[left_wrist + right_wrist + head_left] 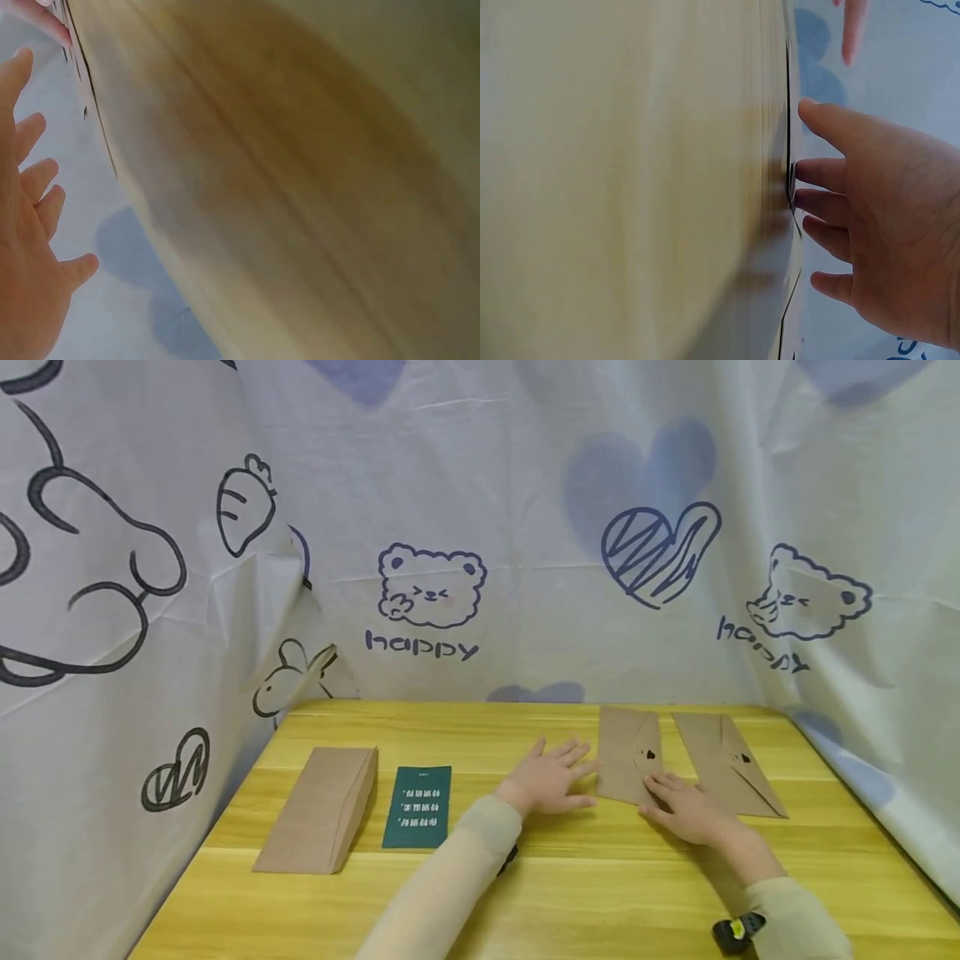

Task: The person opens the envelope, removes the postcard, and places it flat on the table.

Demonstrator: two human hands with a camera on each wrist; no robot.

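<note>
Table (585,902) is holding a far-right envelope (619,756), left of its twin (707,752), probably feeling light, bendy; I'd be pinching its edges. Left hand (550,779) is hanging splayed, empty; right hand (692,812) is touching its near right corner, fingers straightish, not gripping.

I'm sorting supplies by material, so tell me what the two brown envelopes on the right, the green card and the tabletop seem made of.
Brown envelopes: likely matte kraft paper; plain tan colour, folded flaps.
Green card: probably paper or card stock, matte; thin, flat, pale print.
Tabletop: wood or wood-look laminate, smooth; streaked yellow grain fits either.
</note>
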